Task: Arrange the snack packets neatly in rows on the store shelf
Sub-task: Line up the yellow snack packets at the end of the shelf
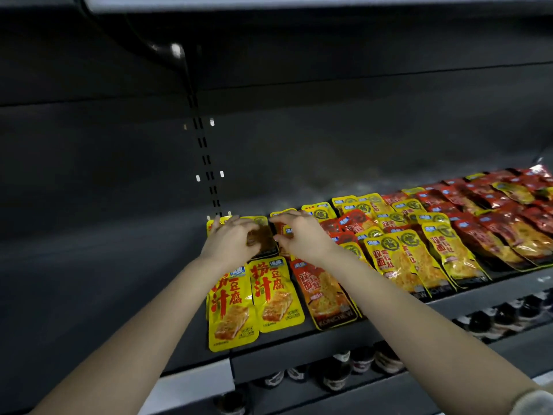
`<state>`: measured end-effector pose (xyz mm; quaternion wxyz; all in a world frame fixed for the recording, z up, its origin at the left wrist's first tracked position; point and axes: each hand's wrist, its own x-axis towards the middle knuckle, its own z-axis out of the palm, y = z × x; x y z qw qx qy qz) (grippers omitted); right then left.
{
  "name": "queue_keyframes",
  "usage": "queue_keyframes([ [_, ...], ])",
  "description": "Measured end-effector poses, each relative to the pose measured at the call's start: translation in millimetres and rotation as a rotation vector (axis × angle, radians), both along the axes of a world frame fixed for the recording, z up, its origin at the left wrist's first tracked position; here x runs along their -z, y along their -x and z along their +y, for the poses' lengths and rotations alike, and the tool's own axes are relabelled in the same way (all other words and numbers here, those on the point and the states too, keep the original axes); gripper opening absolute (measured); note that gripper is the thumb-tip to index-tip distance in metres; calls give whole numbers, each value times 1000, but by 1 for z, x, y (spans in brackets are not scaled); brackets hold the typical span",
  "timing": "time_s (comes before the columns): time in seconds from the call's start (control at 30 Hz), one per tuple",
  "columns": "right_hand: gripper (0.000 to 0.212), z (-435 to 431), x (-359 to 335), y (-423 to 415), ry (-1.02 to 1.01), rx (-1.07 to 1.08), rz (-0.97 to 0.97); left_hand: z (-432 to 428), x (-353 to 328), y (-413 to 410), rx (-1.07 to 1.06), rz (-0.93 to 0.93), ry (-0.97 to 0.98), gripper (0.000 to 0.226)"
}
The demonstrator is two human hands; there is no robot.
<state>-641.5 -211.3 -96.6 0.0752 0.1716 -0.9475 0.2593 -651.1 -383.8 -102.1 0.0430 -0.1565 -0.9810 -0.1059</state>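
Yellow and red snack packets lie in rows on a dark store shelf (299,339). Both hands reach to the back left of the rows. My left hand (229,239) and my right hand (302,235) pinch the two sides of a yellow packet with a brown window (261,235), lying in the back row. In front of it lie two yellow tofu packets (232,307) (276,295) and a red packet (324,292). Further right, yellow packets (398,265) overlap one another, then red ones (493,232).
The shelf's left bay (98,265) is bare and dark. A slotted upright (206,163) runs up the back wall behind my left hand. Dark jars with white labels (362,359) stand on the lower shelf. An upper shelf (269,7) hangs overhead.
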Motion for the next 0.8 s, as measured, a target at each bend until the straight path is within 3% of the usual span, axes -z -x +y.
queue_keyframes([
  [0.23,50,-3,8,27,-228,-101,-125,6,0,6,-75,-107,166,55],
  [0.47,51,-9,9,42,-408,-112,-126,10,3,11,-116,-141,155,58],
  [0.8,58,-15,14,54,-385,-125,-206,8,15,23,-118,-169,50,65],
])
